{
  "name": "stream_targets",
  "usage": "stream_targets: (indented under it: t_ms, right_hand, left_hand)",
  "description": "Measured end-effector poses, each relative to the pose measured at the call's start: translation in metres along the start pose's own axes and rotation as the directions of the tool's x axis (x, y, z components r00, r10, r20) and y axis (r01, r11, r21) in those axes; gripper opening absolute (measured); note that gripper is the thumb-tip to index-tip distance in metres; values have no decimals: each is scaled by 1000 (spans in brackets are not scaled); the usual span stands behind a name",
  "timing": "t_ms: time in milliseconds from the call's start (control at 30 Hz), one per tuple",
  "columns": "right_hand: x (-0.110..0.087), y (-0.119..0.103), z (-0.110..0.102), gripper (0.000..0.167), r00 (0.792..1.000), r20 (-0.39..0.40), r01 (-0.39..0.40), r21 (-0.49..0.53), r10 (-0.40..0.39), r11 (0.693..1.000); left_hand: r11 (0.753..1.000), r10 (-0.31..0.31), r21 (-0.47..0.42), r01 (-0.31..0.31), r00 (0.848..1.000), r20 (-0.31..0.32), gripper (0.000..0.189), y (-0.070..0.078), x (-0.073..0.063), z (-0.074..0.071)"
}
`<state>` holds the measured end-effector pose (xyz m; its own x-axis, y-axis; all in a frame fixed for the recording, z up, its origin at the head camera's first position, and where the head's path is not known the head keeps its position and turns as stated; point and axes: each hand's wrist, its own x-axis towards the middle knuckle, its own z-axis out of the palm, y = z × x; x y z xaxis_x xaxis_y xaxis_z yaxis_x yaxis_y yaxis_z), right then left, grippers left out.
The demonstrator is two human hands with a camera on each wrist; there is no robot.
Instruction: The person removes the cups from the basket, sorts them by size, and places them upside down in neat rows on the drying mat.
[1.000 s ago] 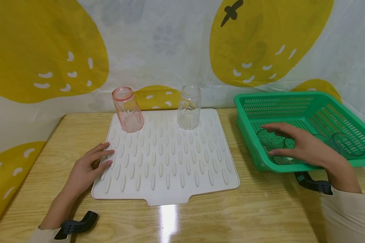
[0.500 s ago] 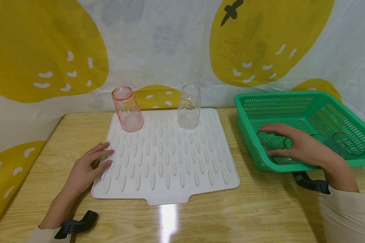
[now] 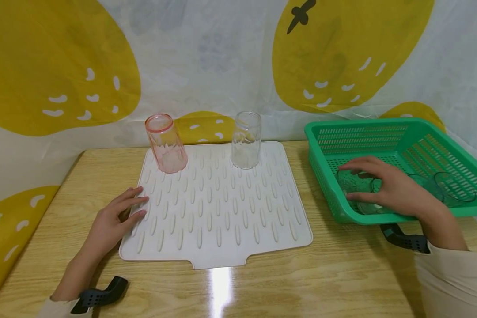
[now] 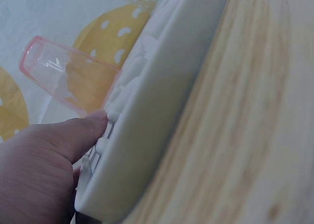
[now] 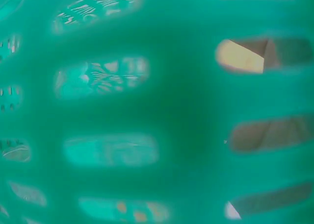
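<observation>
My left hand [image 3: 110, 223] rests with loosely spread fingers on the left edge of a white ridged drying mat [image 3: 222, 258]. In the left wrist view its thumb [image 4: 83, 131] touches the mat's rim. Inside a green plastic basket [image 3: 322, 176], my right hand [image 3: 397, 190] reaches over several clear glasses, its thumb and fingers apart about one glass [image 3: 350, 183]. Whether they touch that glass is hard to see. The right wrist view is mostly blocked by the basket's slotted wall [image 5: 186, 101]. A pink glass [image 3: 168, 150] and a clear glass [image 3: 246, 145] stand upside down on the mat.
Another glass [image 3: 455, 190] lies at the basket's right side. The wooden table [image 3: 302, 282] reaches back to a hanging white cloth [image 3: 206, 57] with yellow fruit prints. Each wrist wears a black band [image 3: 103, 295].
My right hand shifts only slightly; its thumb moves a little up and left, and its fingers bend slightly more. The left hand, mat and standing glasses stay put.
</observation>
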<state>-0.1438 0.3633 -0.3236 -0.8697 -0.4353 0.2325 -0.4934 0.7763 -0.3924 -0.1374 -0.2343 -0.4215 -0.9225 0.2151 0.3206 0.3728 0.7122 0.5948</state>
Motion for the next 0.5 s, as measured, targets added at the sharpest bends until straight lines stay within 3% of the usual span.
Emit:
stream_targets:
  t_ms: [267,500]
  right_hand:
    - [-2,-8,-9,73,997,-78,22,-18,-23,1000]
    - [-5,-17,-15,69,987,-156,37,-45,-43,998]
  left_hand:
    - [1000,9,-6,-9,1000,-7,35,1,1,0]
    - [1000,-3,-11,3,1000,2,36,3,0,-1]
